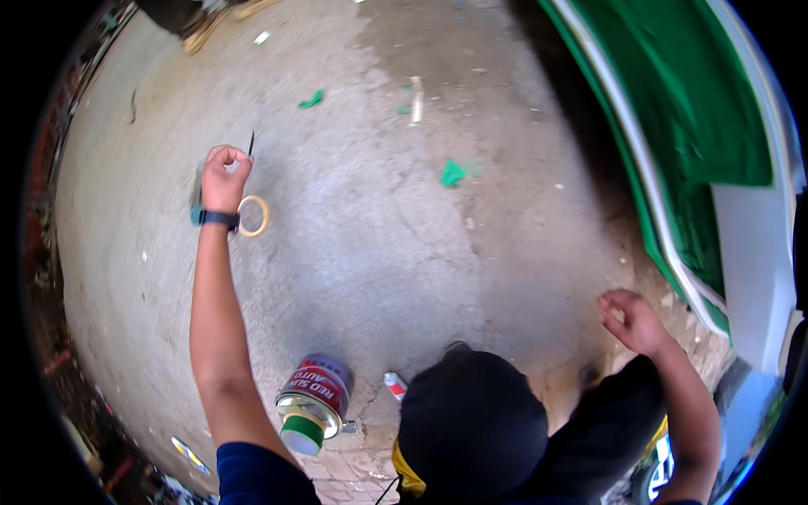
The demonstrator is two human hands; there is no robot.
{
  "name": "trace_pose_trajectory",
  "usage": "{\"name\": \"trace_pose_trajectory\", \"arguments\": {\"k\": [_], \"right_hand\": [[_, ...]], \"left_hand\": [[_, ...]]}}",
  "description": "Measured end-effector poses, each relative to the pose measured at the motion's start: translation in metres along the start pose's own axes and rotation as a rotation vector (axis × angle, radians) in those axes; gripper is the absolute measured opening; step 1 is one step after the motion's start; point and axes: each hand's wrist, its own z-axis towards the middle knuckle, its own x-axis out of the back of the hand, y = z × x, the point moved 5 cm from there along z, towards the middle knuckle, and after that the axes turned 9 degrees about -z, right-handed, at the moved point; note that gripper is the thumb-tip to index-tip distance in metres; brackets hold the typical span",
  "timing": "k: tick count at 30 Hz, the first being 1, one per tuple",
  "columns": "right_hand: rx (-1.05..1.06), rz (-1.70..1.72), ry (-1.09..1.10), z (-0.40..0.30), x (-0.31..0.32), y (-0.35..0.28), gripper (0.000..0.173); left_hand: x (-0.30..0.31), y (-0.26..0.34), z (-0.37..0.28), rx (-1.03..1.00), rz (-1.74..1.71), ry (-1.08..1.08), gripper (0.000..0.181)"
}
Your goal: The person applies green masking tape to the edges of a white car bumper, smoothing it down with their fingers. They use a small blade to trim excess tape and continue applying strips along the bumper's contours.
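Note:
My left hand (226,170), with a dark band on its wrist, pinches a thin dark pointed tool (252,144) between thumb and finger. Close by the wrist, a ring-shaped roll of pale tape (264,216) is seen against the concrete floor. A partly hidden teal and grey object (195,214) shows behind that wrist. My right hand (631,320) is at the right, near the green-covered vehicle panel (701,113); its fingers curl towards the thumb, and whether they hold anything small cannot be told.
A Red Sun metal can (319,385) stands low in view, with a green tape roll (303,434) at its lid. Right of it lies a red and white tube (396,386). Green scraps (452,173) and a pale strip (416,101) litter the floor. Another person's shoe (203,31) shows top left.

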Motion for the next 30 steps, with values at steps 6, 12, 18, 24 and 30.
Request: {"name": "trace_pose_trajectory", "arguments": {"k": [6, 12, 18, 24, 30], "right_hand": [[0.341, 0.115, 0.362, -0.013, 0.080, -0.105, 0.039], [0.500, 0.201, 0.650, -0.108, 0.141, -0.118, 0.042], [0.623, 0.042, 0.748, -0.227, 0.129, -0.084, 0.009], [0.504, -0.103, 1.006, -0.382, 0.112, -0.025, 0.006], [0.403, -0.089, 1.270, -0.507, 0.087, 0.029, 0.012]], "left_hand": [[-0.055, 0.319, -0.036, 0.122, -0.771, -0.835, 0.014], [-0.069, 0.552, -0.087, -0.357, -0.517, -1.054, 0.015], [-0.039, 0.722, -0.201, -0.834, -0.242, -0.813, 0.017], [-0.039, 0.852, -0.299, -0.998, -0.185, -0.853, 0.017], [-0.026, 0.949, -0.380, -1.104, -0.202, -0.871, 0.021]]}}
